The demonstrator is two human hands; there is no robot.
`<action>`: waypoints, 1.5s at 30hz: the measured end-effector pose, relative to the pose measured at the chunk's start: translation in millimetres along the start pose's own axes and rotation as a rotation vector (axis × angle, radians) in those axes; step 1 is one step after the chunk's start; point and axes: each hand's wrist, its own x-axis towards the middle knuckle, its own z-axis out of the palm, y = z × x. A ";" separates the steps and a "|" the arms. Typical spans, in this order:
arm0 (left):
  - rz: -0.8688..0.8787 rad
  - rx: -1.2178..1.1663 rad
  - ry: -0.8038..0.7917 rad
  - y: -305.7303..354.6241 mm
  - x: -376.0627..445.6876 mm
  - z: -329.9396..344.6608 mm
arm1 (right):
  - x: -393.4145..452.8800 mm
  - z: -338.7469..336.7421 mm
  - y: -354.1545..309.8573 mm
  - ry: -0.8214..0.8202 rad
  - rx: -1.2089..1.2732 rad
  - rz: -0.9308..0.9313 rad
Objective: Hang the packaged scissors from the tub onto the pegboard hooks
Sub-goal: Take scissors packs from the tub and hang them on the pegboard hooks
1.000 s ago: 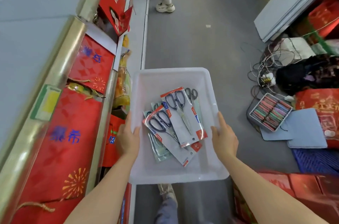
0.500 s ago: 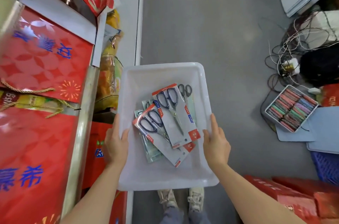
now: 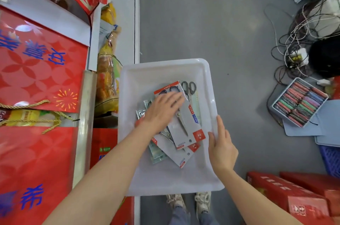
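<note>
A white plastic tub (image 3: 165, 180) is held at waist height over the grey floor. Inside lie several packaged scissors; the top pack (image 3: 185, 125) has a grey card with red corners, and another pack (image 3: 176, 156) sticks out beneath it. A pair with dark handles (image 3: 189, 87) shows at the back of the pile. My left hand (image 3: 161, 110) lies flat on the top pack with its fingers spread, blurred by motion. My right hand (image 3: 221, 147) grips the tub's right rim. No pegboard or hooks are in view.
Red gift boxes and bags fill the shelves on the left (image 3: 40, 70). A tray of coloured items (image 3: 299, 102), tangled cables (image 3: 298, 40) and red boxes (image 3: 294, 197) lie on the floor to the right. My shoes (image 3: 187, 204) show below the tub.
My left hand has let go of the tub's left rim and moved onto the top scissors pack. My right hand stays on the right rim.
</note>
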 end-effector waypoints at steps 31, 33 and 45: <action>-0.533 -1.195 0.173 -37.4 -28.1 -119.7 | -13.3 -55.2 -84.0 0.039 0.850 0.277; -0.711 -1.559 0.158 -24.5 -35.1 -113.8 | -13.3 -57.2 -101.5 -0.074 1.028 0.274; -0.370 -0.475 -0.242 9.0 -49.8 3.9 | 8.2 -62.3 -75.4 0.015 0.978 0.298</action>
